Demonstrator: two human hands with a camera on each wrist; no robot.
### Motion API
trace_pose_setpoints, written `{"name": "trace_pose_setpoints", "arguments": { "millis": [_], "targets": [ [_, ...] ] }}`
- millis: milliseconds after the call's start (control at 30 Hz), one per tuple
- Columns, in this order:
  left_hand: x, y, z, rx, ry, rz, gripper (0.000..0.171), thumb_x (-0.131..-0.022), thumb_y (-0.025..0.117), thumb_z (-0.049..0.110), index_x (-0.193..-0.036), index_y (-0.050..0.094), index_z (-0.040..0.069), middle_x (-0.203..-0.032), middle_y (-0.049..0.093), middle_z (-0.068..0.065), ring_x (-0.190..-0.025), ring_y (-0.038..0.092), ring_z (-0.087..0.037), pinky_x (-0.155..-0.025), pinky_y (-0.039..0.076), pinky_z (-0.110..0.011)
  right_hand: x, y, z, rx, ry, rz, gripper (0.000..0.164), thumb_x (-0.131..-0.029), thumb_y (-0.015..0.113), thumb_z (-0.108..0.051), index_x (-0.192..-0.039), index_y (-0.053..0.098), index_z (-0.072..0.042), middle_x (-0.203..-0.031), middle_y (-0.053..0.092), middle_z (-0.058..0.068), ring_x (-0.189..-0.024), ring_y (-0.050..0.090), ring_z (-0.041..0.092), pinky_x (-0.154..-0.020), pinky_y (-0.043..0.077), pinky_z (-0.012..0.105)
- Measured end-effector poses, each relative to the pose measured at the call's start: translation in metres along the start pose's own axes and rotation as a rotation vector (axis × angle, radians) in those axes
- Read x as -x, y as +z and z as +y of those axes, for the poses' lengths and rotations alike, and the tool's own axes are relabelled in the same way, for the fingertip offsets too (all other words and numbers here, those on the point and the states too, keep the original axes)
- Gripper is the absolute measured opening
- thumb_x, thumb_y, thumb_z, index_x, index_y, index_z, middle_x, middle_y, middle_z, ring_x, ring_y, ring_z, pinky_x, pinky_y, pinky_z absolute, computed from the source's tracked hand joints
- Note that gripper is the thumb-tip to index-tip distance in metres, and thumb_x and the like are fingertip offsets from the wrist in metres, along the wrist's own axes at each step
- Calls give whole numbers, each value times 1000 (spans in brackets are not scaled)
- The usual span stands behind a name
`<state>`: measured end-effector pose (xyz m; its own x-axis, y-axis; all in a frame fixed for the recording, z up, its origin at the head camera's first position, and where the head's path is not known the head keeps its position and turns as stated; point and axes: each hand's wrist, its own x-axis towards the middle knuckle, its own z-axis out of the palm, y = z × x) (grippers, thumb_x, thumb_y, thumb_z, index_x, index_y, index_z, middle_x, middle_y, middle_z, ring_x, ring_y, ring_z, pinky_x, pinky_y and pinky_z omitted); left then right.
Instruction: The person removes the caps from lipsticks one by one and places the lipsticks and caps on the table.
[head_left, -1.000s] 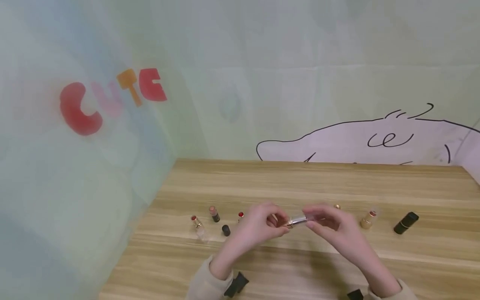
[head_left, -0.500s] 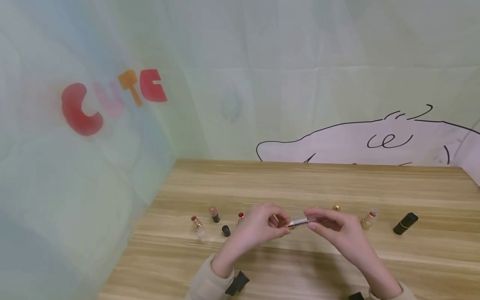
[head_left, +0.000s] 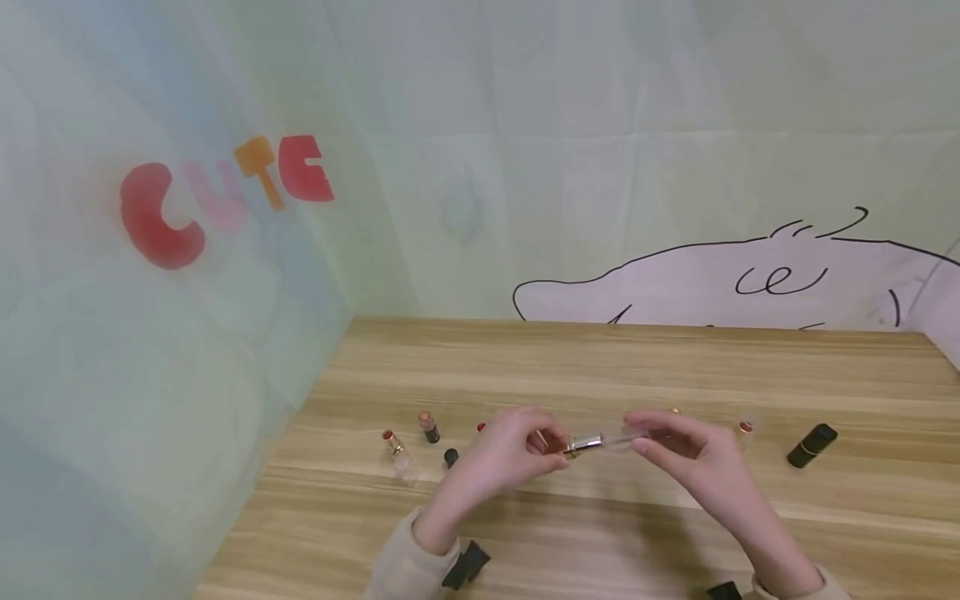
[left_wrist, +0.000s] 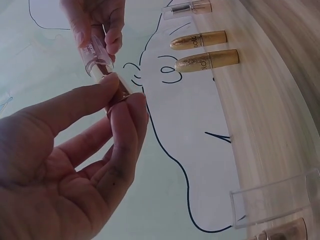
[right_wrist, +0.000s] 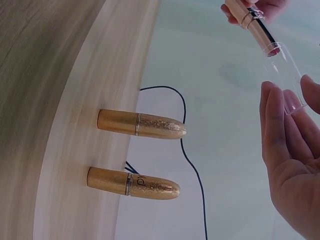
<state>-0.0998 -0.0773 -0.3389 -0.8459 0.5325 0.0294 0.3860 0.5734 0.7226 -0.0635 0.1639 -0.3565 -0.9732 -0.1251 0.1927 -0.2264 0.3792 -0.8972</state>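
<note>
Above the table my left hand [head_left: 506, 454] pinches the base of a gold lipstick [right_wrist: 256, 29], whose shiny upper tube points right. My right hand [head_left: 701, 458] holds a clear cap [right_wrist: 285, 75] between thumb and fingers. In the right wrist view the cap's mouth sits right at the lipstick's reddish tip, in line with it. Most of the lipstick's base is hidden by the left fingers in the head view.
On the wooden table [head_left: 540, 358], an uncapped red lipstick [head_left: 393, 442], a pinkish lipstick [head_left: 428, 426] and a small black cap [head_left: 451, 457] are at left. Two gold bullet-shaped tubes [right_wrist: 142, 124] stand mid-table. At right are a red-tipped lipstick [head_left: 745, 427] and a black tube [head_left: 812, 445].
The clear cap has slid rightward along the lipstick, from around its shiny tube to its tip. My right hand has moved right, and my left hand slightly left.
</note>
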Motion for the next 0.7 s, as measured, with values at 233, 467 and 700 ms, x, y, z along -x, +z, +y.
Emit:
{"name": "trace_pose_setpoints", "arguments": {
  "millis": [233, 467, 700],
  "targets": [
    [1, -3, -5, -4, -32, 19, 14, -81, 75, 10, -95, 71, 8, -96, 69, -5, -78, 66, -10, -67, 50, -14, 1, -3, -1, 25, 11, -1, 28, -87, 70, -22, -115, 69, -15, -106, 73, 2, -89, 68, 0, -74, 55, 19],
    [4, -3, -7, 23, -53, 50, 18, -80, 75, 7, -97, 69, 6, -99, 65, -7, -79, 65, -12, -67, 50, -14, 3, -5, -4, 95, -33, 22, 27, -87, 70, -21, -114, 69, -17, -104, 73, 2, -88, 67, -2, -74, 53, 17],
    [10, 3, -7, 88, -75, 33, 20, -76, 72, -2, -93, 64, 3, -96, 59, -7, -77, 61, -8, -65, 50, -12, 3, 8, -1, 318, -269, 77, 29, -79, 77, -11, -106, 71, -16, -92, 74, -5, -81, 64, -5, -70, 53, 17]
  ]
}}
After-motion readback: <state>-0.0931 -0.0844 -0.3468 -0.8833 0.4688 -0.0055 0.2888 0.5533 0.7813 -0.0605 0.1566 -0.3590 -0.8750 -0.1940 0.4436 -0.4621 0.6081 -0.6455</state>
